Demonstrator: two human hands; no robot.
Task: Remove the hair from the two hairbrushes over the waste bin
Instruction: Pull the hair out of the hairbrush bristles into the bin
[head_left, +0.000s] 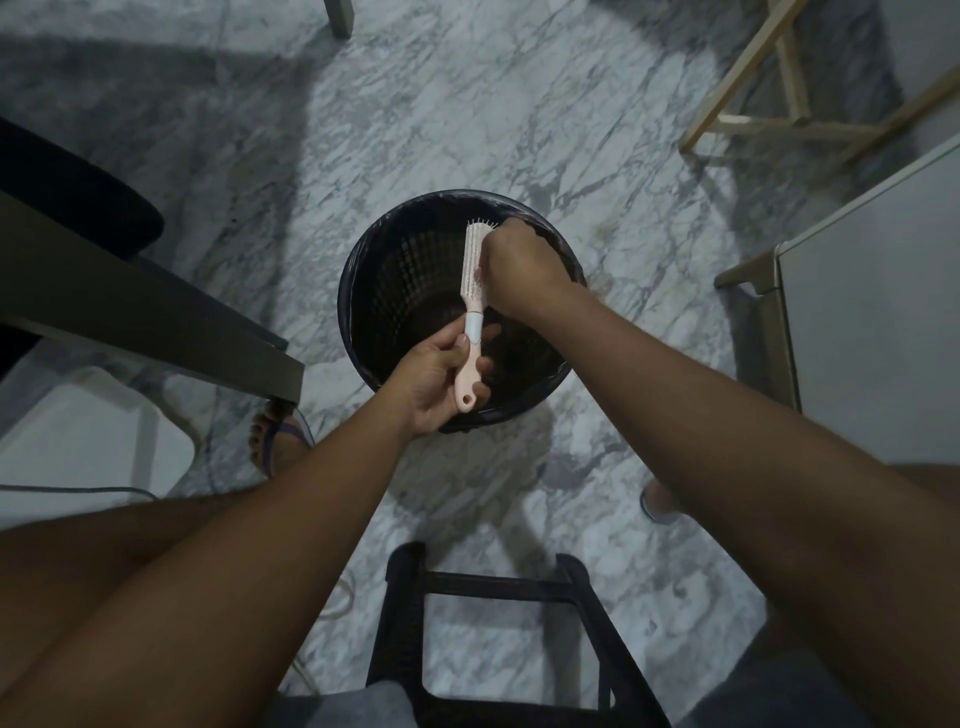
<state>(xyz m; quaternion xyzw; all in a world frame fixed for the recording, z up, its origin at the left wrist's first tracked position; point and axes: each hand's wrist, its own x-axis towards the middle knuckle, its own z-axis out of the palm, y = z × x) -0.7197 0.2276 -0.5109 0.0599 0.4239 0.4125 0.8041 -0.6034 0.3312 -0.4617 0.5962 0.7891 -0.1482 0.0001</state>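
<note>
Hairbrush (471, 291): pink/white, centre of frame, over waste bin (387, 260) mouth, head twd top of frame.
L grip (441, 376): wrapped round brush handle, lower centre.
R grip (519, 262): on bristle side of head, fingers bent down; whether pinching anything hidden, can't tell.
Bin: black mesh, on marble floor (467, 104).

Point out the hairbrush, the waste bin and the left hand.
hairbrush (475, 325): head view, white collar above the handle.
waste bin (400, 260): head view, inner mesh wall.
left hand (431, 379): head view, base of the thumb.
</note>
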